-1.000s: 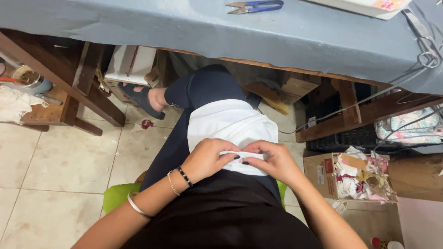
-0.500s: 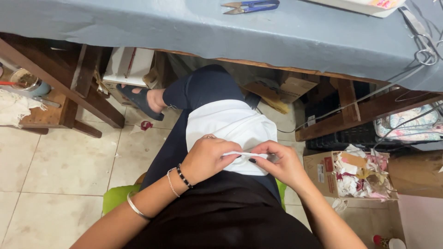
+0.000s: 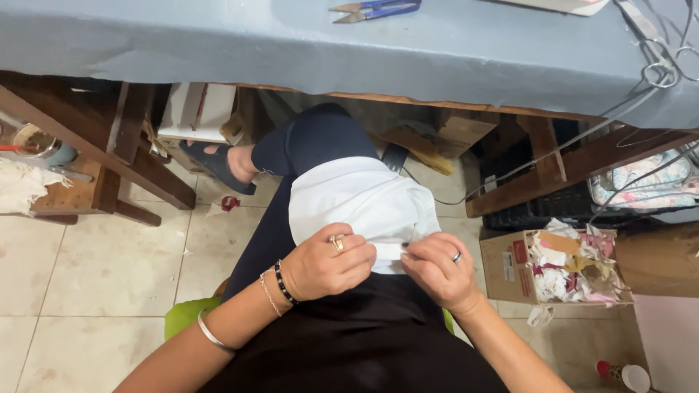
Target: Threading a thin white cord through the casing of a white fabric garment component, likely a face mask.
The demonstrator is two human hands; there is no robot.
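Roughly, from largest to smallest, as I see it from the head camera:

Surface: one [image 3: 306, 51], covered with a grey-blue cloth, running across the top of my view; its front edge hides whatever lies further under it.

Floor: pale tiles [image 3: 95, 276], with a few small scraps lying near the dark sandal [image 3: 218, 164].

Lap: my legs in dark trousers [image 3: 306, 145], one knee raised under the surface.

White cloth: one piece [image 3: 357, 200], draped over the raised knee, its near edge at my hands, in the middle of the view.

Wooden bench: one [image 3: 109, 175], on the left, under the surface.

Cardboard box: one [image 3: 564, 266], on the floor to the right, filled with fabric scraps in white, pink and tan.

Hands: two. The left hand [image 3: 328, 266] rests curled on the near edge of the white cloth, fingers pressed together over it. The right hand [image 3: 437, 269] is just beside it, fingers pinching the same edge; the hands themselves cover the exact spot held.

Scissors: one metal pair [image 3: 659, 65] at the right end of the surface.

Thread snips: one blue-handled pair [image 3: 375, 9] at the top edge, well apart from my hands.

Wrist jewellery: three pieces on the left arm, one dark bead bracelet [image 3: 282, 282], one thin chain, one silver bangle.

Rings: two, one on each hand.
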